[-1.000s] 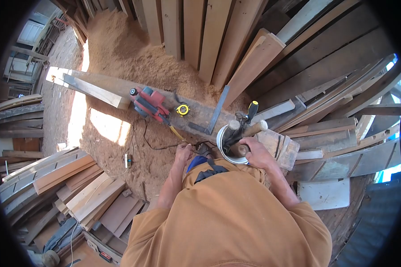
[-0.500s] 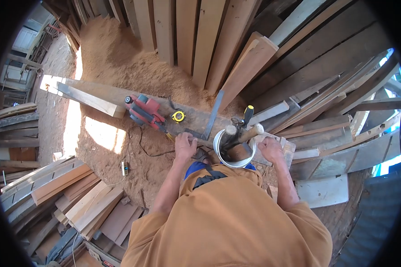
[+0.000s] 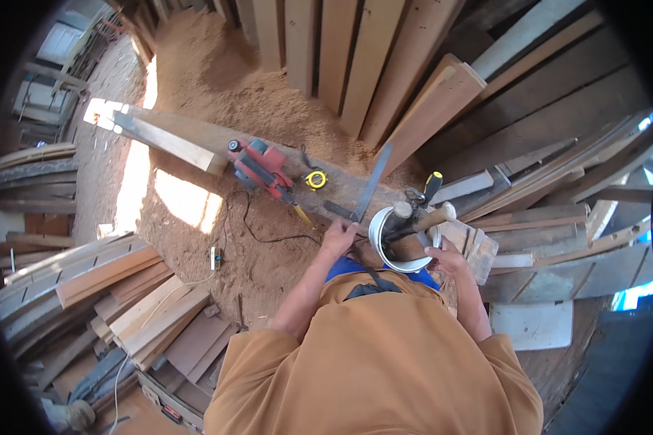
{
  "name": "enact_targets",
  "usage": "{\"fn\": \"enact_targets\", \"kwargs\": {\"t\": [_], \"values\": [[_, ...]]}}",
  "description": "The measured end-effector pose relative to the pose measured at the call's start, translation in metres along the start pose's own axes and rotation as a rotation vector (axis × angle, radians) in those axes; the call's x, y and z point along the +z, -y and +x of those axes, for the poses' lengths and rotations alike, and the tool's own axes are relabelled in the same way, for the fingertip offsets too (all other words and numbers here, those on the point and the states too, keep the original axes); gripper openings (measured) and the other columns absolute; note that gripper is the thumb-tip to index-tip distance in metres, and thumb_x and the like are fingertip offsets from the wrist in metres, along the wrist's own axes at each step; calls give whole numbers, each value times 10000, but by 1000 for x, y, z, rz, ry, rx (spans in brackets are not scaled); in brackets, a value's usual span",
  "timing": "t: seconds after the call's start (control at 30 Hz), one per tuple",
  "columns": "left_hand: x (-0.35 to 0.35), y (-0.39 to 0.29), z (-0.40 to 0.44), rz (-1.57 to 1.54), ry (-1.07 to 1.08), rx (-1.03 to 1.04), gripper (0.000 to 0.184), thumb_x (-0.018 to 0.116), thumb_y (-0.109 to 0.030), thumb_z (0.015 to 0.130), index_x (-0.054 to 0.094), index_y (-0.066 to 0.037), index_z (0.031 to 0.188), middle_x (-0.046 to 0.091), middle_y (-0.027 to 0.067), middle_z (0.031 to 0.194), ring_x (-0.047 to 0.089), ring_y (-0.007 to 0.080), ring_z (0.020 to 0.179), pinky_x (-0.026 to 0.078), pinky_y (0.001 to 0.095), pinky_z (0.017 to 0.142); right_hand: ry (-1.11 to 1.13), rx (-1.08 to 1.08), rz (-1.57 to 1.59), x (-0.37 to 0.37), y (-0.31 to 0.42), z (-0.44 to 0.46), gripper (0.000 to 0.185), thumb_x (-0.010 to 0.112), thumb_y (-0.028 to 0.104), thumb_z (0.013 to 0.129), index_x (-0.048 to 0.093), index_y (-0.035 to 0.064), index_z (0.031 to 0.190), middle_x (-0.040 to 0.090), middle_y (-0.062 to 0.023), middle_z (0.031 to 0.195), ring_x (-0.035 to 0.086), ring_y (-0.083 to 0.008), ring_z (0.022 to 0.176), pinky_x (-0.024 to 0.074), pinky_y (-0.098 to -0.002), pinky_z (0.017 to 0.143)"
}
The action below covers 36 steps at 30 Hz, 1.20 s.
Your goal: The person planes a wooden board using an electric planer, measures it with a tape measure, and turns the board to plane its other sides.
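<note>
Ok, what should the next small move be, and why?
Perhaps reach the left hand forward to the square: it lies on the board just beyond those fingertips, while the right hand is at the rim of the bucket.

- One head-worn camera looks forward and steeply down over the wearer's brown shirt (image 3: pixel 384 348).
- Its wide, round-edged view takes in the white bucket (image 3: pixel 374 239) at close range, the bench (image 3: pixel 345 190) beyond, and leaning boards (image 3: pixel 370 58) farther off.
</note>
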<state>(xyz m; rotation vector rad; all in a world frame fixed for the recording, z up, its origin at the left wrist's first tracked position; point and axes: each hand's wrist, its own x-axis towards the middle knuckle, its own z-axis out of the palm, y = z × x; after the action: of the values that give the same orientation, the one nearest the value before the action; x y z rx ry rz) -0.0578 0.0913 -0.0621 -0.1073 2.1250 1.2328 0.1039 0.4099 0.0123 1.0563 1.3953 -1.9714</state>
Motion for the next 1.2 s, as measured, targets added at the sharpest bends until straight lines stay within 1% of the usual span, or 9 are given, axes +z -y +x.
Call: {"fn": "enact_targets", "kwargs": {"t": [0.13,0.23,0.43,0.53,0.63,0.83,0.97,1.13,1.2], "values": [[-54,25,-2,8,-461,-289,464,698,-313,931,573,27,1220,701,189,1040,686,285,940,528,384,870,49,29,-121,-10,6,9,652,776,186,854,448,109,1412,597,-53,1050,629,-177,733,559,-353,636],[-62,69,31,-290,-588,205,440,678,-229,950,540,31,1277,693,150,1049,653,240,981,506,370,894,140,17,-257,-15,20,17,540,794,218,836,556,86,1302,619,-11,922,604,-145,696,540,-324,633],[-67,52,21,-332,-303,-61,266,555,-192,1027,598,7,1198,688,89,1053,616,182,990,483,341,898,227,-20,-583,-16,48,28,497,814,252,770,640,53,1190,638,-30,827,567,-123,655,447,-291,553],[-26,73,-3,-480,-283,-71,185,532,-241,1061,613,-79,1098,672,23,921,622,128,804,484,294,690,254,-68,-642,-14,53,29,486,824,309,755,664,38,1125,642,-34,798,582,-130,658,461,-286,565],[15,92,-35,-511,-253,-131,183,529,-263,1065,608,-98,1070,657,9,863,630,138,777,495,289,688,292,-48,-734,-22,55,39,438,825,311,771,676,26,1068,657,-45,794,601,-139,666,480,-290,576],[38,78,-81,-808,-510,-87,193,515,-242,1069,602,-71,1077,639,27,825,638,146,767,526,306,696,335,-43,-786,-28,55,44,454,827,406,755,718,27,980,671,-58,768,627,-156,665,489,-304,562],[32,80,-86,-694,-552,-115,226,536,-225,1047,632,-22,1033,674,45,814,623,127,679,533,287,633,343,-10,-815,-25,61,42,448,834,412,788,705,36,994,690,-50,799,644,-146,685,493,-293,575],[15,67,-101,-511,-591,-181,209,541,-201,1042,654,-31,994,678,39,808,640,126,663,535,280,603,268,25,-728,-20,59,39,404,838,243,801,667,23,1094,694,-74,839,660,-143,698,537,-283,579],[9,73,-107,-557,-551,-64,247,519,-237,1057,654,-36,1012,695,55,846,663,138,714,551,290,645,243,7,-648,-21,53,39,443,842,226,794,648,14,1132,701,-84,892,665,-152,700,549,-296,587]]}}
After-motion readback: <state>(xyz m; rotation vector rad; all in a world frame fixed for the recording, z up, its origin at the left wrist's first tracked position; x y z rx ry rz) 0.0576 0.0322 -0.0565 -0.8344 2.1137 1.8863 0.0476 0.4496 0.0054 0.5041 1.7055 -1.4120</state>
